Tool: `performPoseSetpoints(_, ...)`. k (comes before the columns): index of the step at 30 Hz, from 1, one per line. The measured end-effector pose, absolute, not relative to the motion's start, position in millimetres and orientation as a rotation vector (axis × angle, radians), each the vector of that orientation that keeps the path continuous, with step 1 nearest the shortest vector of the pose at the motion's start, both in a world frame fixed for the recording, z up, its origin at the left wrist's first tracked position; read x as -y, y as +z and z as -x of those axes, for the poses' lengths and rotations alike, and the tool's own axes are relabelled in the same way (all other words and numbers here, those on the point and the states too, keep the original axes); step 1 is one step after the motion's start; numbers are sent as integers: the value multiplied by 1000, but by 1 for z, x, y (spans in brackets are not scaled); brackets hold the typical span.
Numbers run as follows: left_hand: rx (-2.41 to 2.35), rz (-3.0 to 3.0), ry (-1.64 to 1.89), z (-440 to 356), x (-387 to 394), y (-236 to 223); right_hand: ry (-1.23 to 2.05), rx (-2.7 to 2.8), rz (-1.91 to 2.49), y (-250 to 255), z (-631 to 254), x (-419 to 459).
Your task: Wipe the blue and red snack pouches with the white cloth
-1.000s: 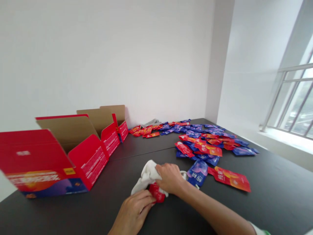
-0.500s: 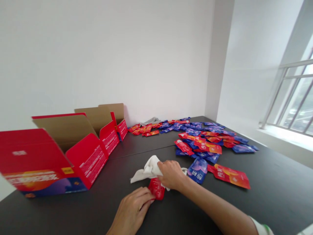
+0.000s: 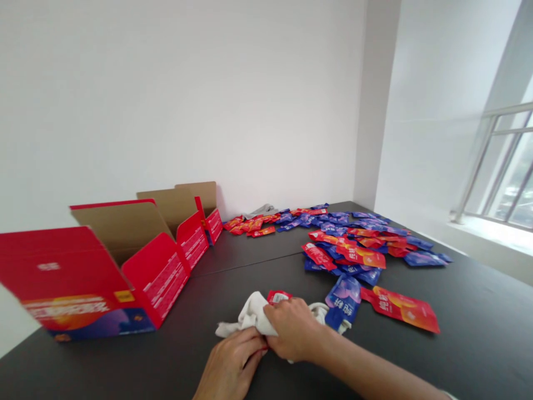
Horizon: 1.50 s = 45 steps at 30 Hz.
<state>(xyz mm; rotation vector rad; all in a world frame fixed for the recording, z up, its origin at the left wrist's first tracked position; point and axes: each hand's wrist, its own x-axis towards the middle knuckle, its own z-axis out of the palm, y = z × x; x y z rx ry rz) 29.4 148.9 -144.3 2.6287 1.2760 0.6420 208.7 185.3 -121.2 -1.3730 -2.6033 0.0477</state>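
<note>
Left hand [image 3: 233, 358] pinches the red pouch [image 3: 280, 296], probably steadying it; right hand [image 3: 293, 329], fingers gripping white cloth [image 3: 255, 312], presses over it.

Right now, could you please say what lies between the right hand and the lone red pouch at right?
A blue pouch and part of the white cloth, in the head view.

White cloth [image 3: 253, 312], matte-black table [image 3: 233, 289]
</note>
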Motion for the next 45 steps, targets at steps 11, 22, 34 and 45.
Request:
performPoseSetpoints(11,-1276,-2596,594,-26,-151,-146,81,2606,1404,-116,-213,-188)
performPoseSetpoints(22,-1256,-2656,613,-26,-152,-148,85,2607,1420,-115,-212,-185)
performPoseSetpoints(34,-1270,-2630,635,-29,-149,-143,117,2598,1470,-114,-213,-186)
performPoseSetpoints(45,-1285,-2608,649,-29,-148,-144,130,2599,1480,-112,-213,-184)
